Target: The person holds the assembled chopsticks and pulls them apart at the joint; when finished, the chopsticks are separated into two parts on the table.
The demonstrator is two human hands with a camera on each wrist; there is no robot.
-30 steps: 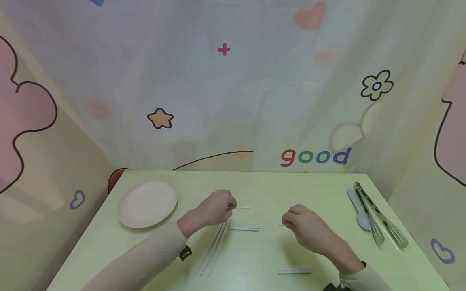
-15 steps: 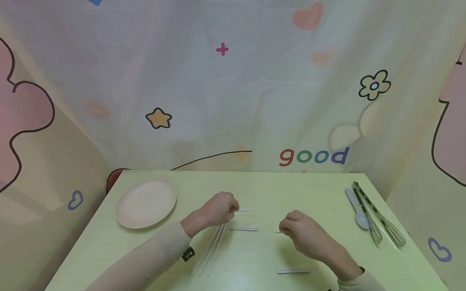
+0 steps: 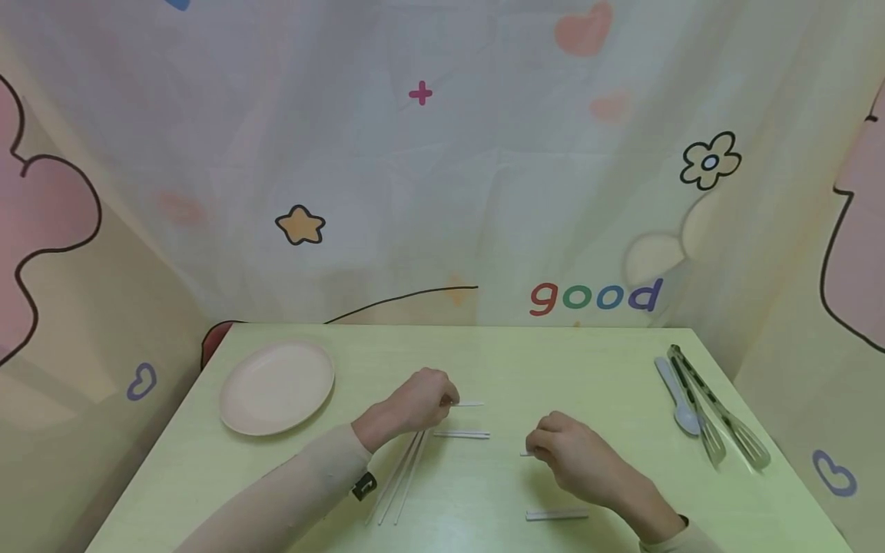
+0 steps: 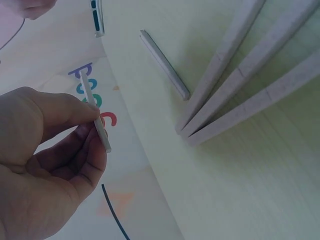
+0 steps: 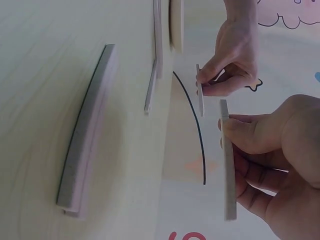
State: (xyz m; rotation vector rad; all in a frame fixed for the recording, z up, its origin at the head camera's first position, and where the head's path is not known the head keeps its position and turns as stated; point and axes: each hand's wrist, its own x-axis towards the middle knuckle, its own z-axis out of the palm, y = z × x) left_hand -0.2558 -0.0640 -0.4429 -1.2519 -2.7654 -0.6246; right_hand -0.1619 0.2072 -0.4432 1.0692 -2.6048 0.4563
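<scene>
In the head view my left hand (image 3: 424,401) is raised over the middle of the table. Between thumb and fingers it pinches a short white stick (image 4: 103,135), square-edged in the left wrist view. My right hand (image 3: 579,462), further right, pinches another short white stick (image 5: 228,175), mostly hidden by the hand in the head view. Three long thin white sticks (image 3: 399,482) lie fanned below the left hand, their far ends close together. Beside those ends lies a pair of short sticks (image 3: 463,435). A second short pair (image 3: 557,515) rests in front of the right hand.
A round pale plate (image 3: 276,388) stands at the table's back left. Along the right side lie a light spoon (image 3: 677,399) and metal tongs (image 3: 722,415) with slotted ends. A printed curtain (image 3: 415,192) hangs behind the pale green table (image 3: 608,353).
My right hand has come toward me and slightly left with its short stick. My left hand has shifted a little right and nearer, still pinching its stick. The sticks on the table stay put.
</scene>
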